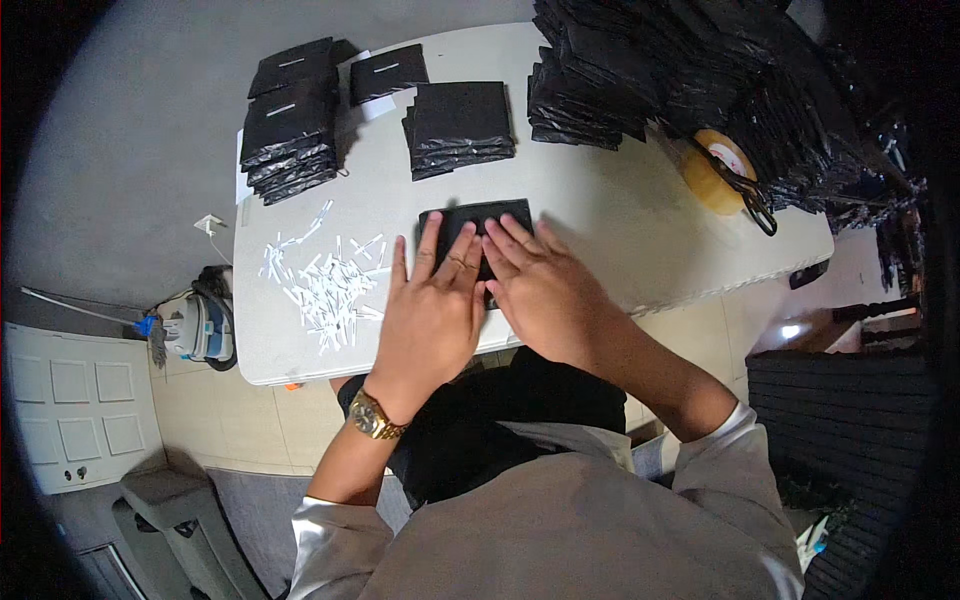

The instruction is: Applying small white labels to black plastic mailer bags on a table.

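Observation:
A flat, folded black plastic packet (505, 210) lies on the white table in front of me. My left hand (435, 300) rests on its left part, fingers spread and palm down. Flat on its right part lies my right hand (545, 280), fingers also outstretched, the two hands meeting near the packet's middle. Much of the packet is hidden under them. Left of my left hand is a loose heap of small white paper strips (335, 295). Beyond the packet stands a short stack of similar black packets (460, 125).
Stacked black packets (290, 130) with white strips on top stand at the far left, near another packet (390, 72). Large piles of black plastic (610, 80) fill the far right. A tape roll (718, 175) and black-handled scissors (755, 200) lie by them. The table edge (700, 290) runs close to me.

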A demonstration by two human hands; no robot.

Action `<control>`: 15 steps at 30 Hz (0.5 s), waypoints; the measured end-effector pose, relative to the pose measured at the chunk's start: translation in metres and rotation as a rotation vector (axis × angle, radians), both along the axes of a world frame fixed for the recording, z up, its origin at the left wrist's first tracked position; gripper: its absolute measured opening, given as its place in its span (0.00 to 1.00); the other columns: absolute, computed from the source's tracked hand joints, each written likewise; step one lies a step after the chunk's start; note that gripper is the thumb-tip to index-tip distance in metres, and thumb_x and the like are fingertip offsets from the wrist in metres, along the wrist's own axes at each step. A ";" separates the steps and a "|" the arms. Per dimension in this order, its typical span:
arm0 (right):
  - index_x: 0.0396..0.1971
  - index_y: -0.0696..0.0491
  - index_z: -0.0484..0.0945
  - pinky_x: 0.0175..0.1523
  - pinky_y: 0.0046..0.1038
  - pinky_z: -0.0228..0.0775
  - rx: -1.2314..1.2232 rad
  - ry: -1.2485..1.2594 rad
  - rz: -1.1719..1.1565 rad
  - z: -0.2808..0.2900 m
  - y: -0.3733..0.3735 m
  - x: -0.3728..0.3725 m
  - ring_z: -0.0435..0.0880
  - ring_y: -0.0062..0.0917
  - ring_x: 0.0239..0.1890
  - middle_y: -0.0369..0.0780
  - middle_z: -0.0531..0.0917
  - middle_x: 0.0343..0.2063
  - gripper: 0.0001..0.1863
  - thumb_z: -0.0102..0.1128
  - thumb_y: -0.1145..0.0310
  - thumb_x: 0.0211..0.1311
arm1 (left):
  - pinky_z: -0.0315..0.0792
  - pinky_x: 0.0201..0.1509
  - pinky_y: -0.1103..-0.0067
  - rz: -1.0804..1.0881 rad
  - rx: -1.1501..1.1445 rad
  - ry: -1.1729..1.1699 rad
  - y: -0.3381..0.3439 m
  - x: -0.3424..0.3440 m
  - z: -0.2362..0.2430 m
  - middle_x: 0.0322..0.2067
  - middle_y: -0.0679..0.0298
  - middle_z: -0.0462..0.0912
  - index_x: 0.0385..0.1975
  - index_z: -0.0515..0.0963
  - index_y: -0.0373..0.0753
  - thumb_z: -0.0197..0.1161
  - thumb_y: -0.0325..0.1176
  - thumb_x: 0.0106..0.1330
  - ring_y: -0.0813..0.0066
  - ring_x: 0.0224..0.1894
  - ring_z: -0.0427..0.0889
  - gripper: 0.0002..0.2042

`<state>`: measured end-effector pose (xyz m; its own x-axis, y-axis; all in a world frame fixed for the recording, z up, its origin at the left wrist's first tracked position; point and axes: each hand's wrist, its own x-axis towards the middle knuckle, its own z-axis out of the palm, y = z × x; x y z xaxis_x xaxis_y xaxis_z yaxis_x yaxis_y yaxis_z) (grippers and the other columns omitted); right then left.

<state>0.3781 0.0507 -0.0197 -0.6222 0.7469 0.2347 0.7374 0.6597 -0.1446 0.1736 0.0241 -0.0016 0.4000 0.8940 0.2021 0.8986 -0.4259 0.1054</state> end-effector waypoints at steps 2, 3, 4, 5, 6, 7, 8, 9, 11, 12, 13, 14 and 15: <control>0.68 0.72 0.77 0.83 0.58 0.57 0.050 0.046 0.045 -0.011 -0.001 -0.003 0.73 0.50 0.78 0.61 0.75 0.73 0.29 0.55 0.61 0.82 | 0.51 0.86 0.41 -0.008 0.003 -0.004 -0.002 -0.004 -0.013 0.79 0.57 0.72 0.75 0.75 0.36 0.55 0.37 0.81 0.41 0.85 0.59 0.26; 0.68 0.72 0.77 0.83 0.58 0.57 0.050 0.042 0.039 -0.007 -0.002 0.003 0.73 0.50 0.78 0.61 0.75 0.73 0.29 0.55 0.61 0.82 | 0.51 0.86 0.41 -0.014 0.002 -0.008 -0.002 -0.007 -0.012 0.79 0.57 0.72 0.75 0.75 0.36 0.55 0.37 0.81 0.41 0.85 0.59 0.26; 0.69 0.73 0.75 0.83 0.58 0.57 -0.026 0.016 0.023 0.000 -0.004 0.009 0.72 0.51 0.79 0.62 0.73 0.74 0.30 0.55 0.61 0.82 | 0.51 0.86 0.41 -0.003 -0.021 -0.001 -0.003 -0.011 -0.008 0.79 0.57 0.72 0.75 0.76 0.36 0.55 0.36 0.81 0.41 0.85 0.59 0.26; 0.71 0.73 0.73 0.83 0.58 0.56 -0.101 -0.009 0.008 0.006 -0.006 0.014 0.70 0.51 0.80 0.63 0.72 0.75 0.31 0.56 0.61 0.81 | 0.51 0.86 0.41 0.007 -0.045 0.006 -0.004 -0.014 -0.005 0.79 0.56 0.72 0.75 0.76 0.36 0.56 0.36 0.80 0.41 0.85 0.59 0.26; 0.71 0.73 0.73 0.83 0.58 0.56 -0.100 -0.008 0.008 0.010 -0.006 0.015 0.70 0.51 0.80 0.63 0.72 0.75 0.31 0.56 0.61 0.81 | 0.51 0.86 0.41 0.032 -0.055 0.004 -0.004 -0.017 -0.002 0.79 0.56 0.72 0.75 0.76 0.35 0.57 0.35 0.79 0.41 0.85 0.59 0.26; 0.71 0.73 0.73 0.84 0.58 0.56 -0.103 -0.068 -0.020 0.014 -0.007 0.015 0.69 0.51 0.80 0.62 0.73 0.75 0.32 0.56 0.61 0.81 | 0.51 0.86 0.41 0.032 -0.055 0.004 -0.004 -0.016 0.000 0.79 0.56 0.72 0.75 0.76 0.35 0.57 0.35 0.79 0.41 0.85 0.59 0.26; 0.71 0.73 0.72 0.84 0.58 0.56 -0.107 -0.129 -0.049 0.015 -0.007 0.016 0.69 0.50 0.81 0.62 0.73 0.75 0.32 0.56 0.61 0.81 | 0.52 0.85 0.41 0.031 -0.039 0.017 -0.003 -0.012 0.003 0.79 0.56 0.72 0.75 0.75 0.35 0.57 0.35 0.79 0.41 0.85 0.59 0.26; 0.71 0.73 0.72 0.84 0.58 0.56 -0.105 -0.127 -0.046 0.012 -0.006 0.011 0.69 0.50 0.81 0.62 0.73 0.75 0.32 0.56 0.61 0.81 | 0.52 0.85 0.40 0.033 -0.023 0.031 -0.004 -0.009 0.005 0.79 0.56 0.73 0.75 0.75 0.34 0.57 0.35 0.79 0.41 0.85 0.59 0.27; 0.70 0.72 0.74 0.84 0.56 0.55 0.049 0.003 0.027 0.000 -0.003 -0.001 0.69 0.49 0.81 0.61 0.74 0.74 0.32 0.56 0.59 0.82 | 0.52 0.85 0.39 0.004 -0.004 0.004 -0.003 -0.002 -0.004 0.79 0.56 0.73 0.76 0.74 0.34 0.57 0.35 0.79 0.41 0.85 0.60 0.27; 0.70 0.72 0.74 0.84 0.56 0.55 0.048 0.001 0.028 -0.004 -0.004 -0.003 0.69 0.49 0.81 0.61 0.74 0.74 0.32 0.56 0.59 0.82 | 0.51 0.85 0.39 0.002 0.005 -0.022 -0.003 0.001 -0.011 0.78 0.54 0.73 0.75 0.75 0.32 0.58 0.36 0.78 0.41 0.85 0.59 0.28; 0.70 0.72 0.74 0.85 0.55 0.55 0.048 -0.005 0.025 -0.006 -0.006 -0.004 0.69 0.49 0.80 0.61 0.74 0.74 0.32 0.56 0.59 0.82 | 0.50 0.85 0.39 0.002 0.015 -0.049 -0.004 0.002 -0.015 0.78 0.52 0.74 0.74 0.75 0.31 0.59 0.37 0.77 0.41 0.85 0.59 0.28; 0.70 0.72 0.74 0.85 0.55 0.54 0.048 -0.010 0.022 -0.008 -0.008 -0.005 0.70 0.49 0.80 0.61 0.75 0.73 0.32 0.55 0.59 0.82 | 0.49 0.85 0.38 0.012 0.029 -0.042 -0.007 0.000 -0.017 0.77 0.52 0.74 0.73 0.76 0.31 0.59 0.37 0.77 0.42 0.85 0.59 0.28; 0.70 0.72 0.74 0.85 0.55 0.54 0.047 -0.012 0.017 -0.006 -0.008 -0.001 0.70 0.49 0.80 0.61 0.75 0.73 0.32 0.55 0.59 0.82 | 0.49 0.85 0.38 0.006 0.028 -0.044 -0.008 -0.002 -0.012 0.77 0.52 0.74 0.73 0.76 0.31 0.59 0.37 0.77 0.42 0.85 0.59 0.28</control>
<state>0.3772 0.0428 -0.0261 -0.6375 0.7247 0.2616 0.7277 0.6779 -0.1047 0.1714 0.0158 -0.0140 0.3846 0.8901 0.2445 0.8961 -0.4236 0.1324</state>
